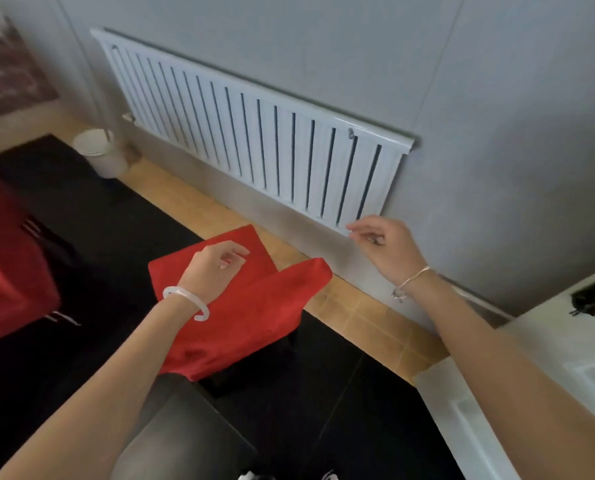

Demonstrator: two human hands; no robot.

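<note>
The left grip (216,265) is loose, fingers relaxed and lightly curled, holding nothing; it hovers palm-down over the red cloth (254,317), and whether it touches the fabric cannot be told; the right grip (382,242) is also slack and empty, its fingers gently bent, raised by the lower right corner of the white radiator (254,133); whether the fingertips (353,227) touch the radiator's edge is not clear; the red cloth sits below the left hand, creased into two broad flaps, lying partly over the black mat (98,220) and partly over the tan floor (358,317) in front of the radiator; a white bangle (185,299) circles the left wrist and a thin chain bracelet (410,282) the right; the radiator hangs on a grey wall (496,116); a small white bin (98,154) stands on the floor near the radiator's left end, well apart from the cloth; a blurred red piece of furniture (5,254) fills the left edge; a white table (548,348) shows at the right edge, behind the right forearm.
</note>
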